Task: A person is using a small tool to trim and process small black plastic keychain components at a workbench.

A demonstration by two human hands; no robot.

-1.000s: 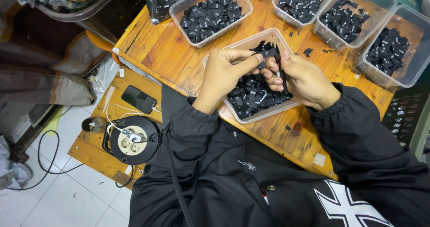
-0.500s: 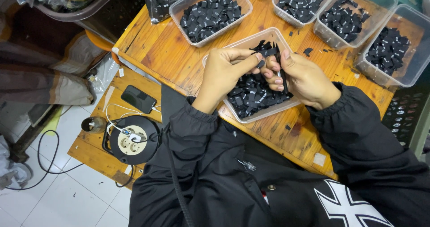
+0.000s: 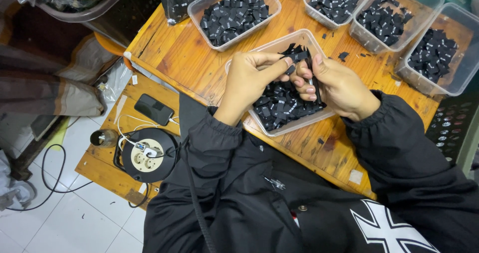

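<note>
Floor tiles (image 3: 60,223) at far left, with black cable (image 3: 50,183) lying across. Low wooden board (image 3: 107,170) next: small cup (image 3: 102,138), cable reel (image 3: 147,155), phone (image 3: 154,109) resting on it. Worktable (image 3: 174,53) of orange wood beyond, to the right.

Left hand (image 3: 249,81) over near-left edge of centre tub (image 3: 299,126). Thumb and forefinger pressed together, pinching one black tag (image 3: 298,56) at its left end; remaining fingers curled under. Tag held above tub, just over the heap of tags (image 3: 282,106) inside, not touching heap.

Right hand (image 3: 339,86) just beside left hand, fingertips meeting at same tag. Thumb and forefinger closed on tag from right side; a thin stack of dark tags seems held edge-on between fingers, exact count not discernible. Other fingers bent inward, knuckles over right part of tub. Palm side hidden.

Tub clear plastic, rectangular, set diagonally on worktable, about half full of black tags. Both wrists in black sleeves (image 3: 414,148), forearms crossing near table edge.

Further back, left to right: tub of tags (image 3: 234,13) at upper left of hands, second tub (image 3: 339,1) at upper centre, third (image 3: 386,21) right of it, fourth (image 3: 434,53) at far right. A few loose tags (image 3: 344,56) on bare wood between centre tub and third tub.
</note>
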